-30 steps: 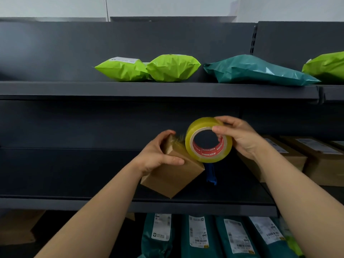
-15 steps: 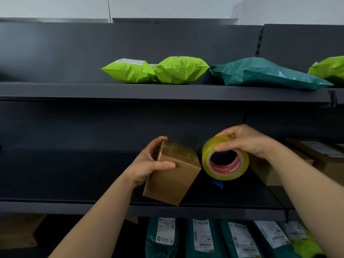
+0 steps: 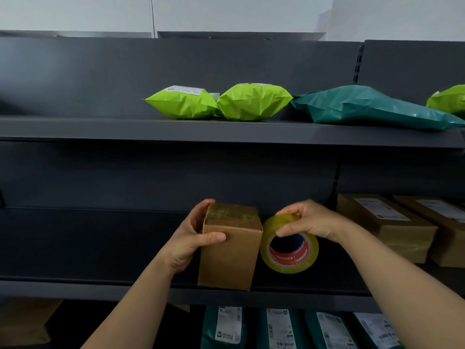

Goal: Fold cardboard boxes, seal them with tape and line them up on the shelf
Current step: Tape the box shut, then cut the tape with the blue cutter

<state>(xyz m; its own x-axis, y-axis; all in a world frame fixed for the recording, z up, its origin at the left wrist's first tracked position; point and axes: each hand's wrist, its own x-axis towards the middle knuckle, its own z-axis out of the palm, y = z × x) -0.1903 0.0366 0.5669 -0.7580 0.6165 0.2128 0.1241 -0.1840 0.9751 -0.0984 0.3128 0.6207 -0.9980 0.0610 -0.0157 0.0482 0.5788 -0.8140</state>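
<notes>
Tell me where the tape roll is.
Head view, centre-right: the right hand holds the tape roll at the middle shelf, just right of the cardboard box.

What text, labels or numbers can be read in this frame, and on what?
None can be read word for word.
Tape roll core: red print, blurred.
Lime mailer: white label, too small.
Cardboard boxes at right: white labels, blurred.
Teal mailers on the bottom shelf: barcode labels, too small.

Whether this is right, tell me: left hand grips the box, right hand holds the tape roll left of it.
Wrong side. In the head view the right hand holds the tape roll right of the box; the left hand grips it.
</notes>
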